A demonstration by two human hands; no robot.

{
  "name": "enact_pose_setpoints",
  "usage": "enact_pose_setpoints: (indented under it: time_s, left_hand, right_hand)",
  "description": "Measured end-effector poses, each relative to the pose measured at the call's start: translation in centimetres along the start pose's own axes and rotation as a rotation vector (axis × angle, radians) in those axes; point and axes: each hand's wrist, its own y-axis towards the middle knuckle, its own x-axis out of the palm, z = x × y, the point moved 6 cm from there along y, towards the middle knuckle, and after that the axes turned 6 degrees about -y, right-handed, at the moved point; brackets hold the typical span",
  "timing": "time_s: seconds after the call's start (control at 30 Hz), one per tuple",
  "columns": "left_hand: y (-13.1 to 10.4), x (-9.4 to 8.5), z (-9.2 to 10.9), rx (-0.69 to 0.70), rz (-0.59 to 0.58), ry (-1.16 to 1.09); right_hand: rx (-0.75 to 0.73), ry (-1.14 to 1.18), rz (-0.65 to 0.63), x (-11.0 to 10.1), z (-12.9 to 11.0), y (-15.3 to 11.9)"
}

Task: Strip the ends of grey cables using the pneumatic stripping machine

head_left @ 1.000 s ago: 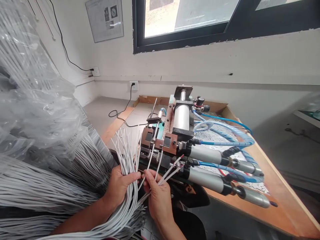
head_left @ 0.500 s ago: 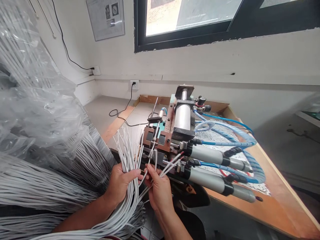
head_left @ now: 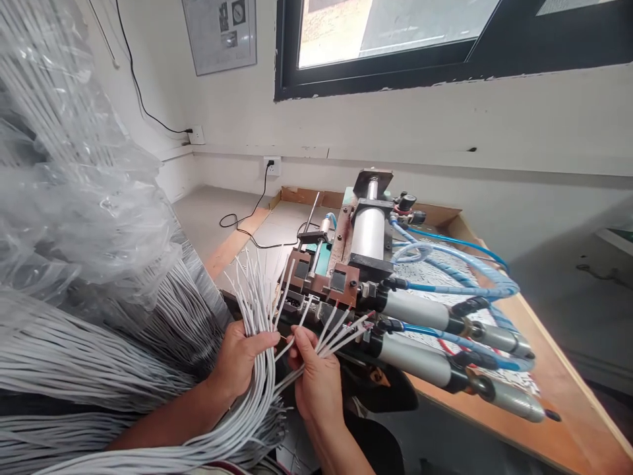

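Note:
My left hand (head_left: 246,356) is closed round a thick bundle of grey-white cables (head_left: 254,310), whose ends stand up above the thumb. With thumb and fingertips my right hand (head_left: 314,369) pinches one cable, its tip pointing up at the jaws of a pneumatic wire-stripping machine (head_left: 341,277). A few more cables (head_left: 341,336) fan out to the right from the same hand, some showing reddish inner wires at their ends. The two hands are close together, just in front of the machine. What my right fingers grip underneath is partly hidden.
Piles of cables (head_left: 74,356), partly under clear plastic (head_left: 119,224), fill the left side. Silver air cylinders (head_left: 420,310) and blue hoses (head_left: 475,277) extend right over the wooden table (head_left: 558,422). White scraps (head_left: 425,270) lie behind them. A black power cord (head_left: 247,227) runs to the wall.
The machine's jaw blocks have moved apart, and its right-hand cylinders reach farther right. More cables now fan from my right hand with reddish ends. The view has shifted slightly.

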Motion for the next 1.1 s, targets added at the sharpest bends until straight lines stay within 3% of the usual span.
enact_pose_setpoints:
  time_s: [0.1, 0.3, 0.47, 0.63, 0.83, 1.1]
  left_hand:
    - [0.2, 0.0, 0.3, -0.022, 0.047, -0.001]
    - [0.5, 0.6, 0.7, -0.038, 0.044, -0.039]
    - [1.1, 0.7, 1.3, 0.026, 0.056, -0.022]
    - [1.6, 1.4, 2.0, 0.041, 0.042, -0.022]
    - [1.6, 1.8, 2.2, 0.015, 0.039, -0.018]
    - [1.0, 1.8, 0.7, -0.020, -0.066, -0.008]
  right_hand:
    - [0.008, 0.005, -0.016, 0.3, -0.2, 0.2]
    - [-0.020, -0.220, -0.194, 0.3, 0.4, -0.5]
    - [-0.049, -0.103, -0.088, -0.4, 0.4, -0.2]
    - [0.022, 0.049, -0.011, 0.4, -0.8, 0.5]
    - [0.145, 0.115, -0.053, 1.0, -0.7, 0.7]
    - [0.132, 0.019, -0.189, 1.7, -1.0, 0.2]
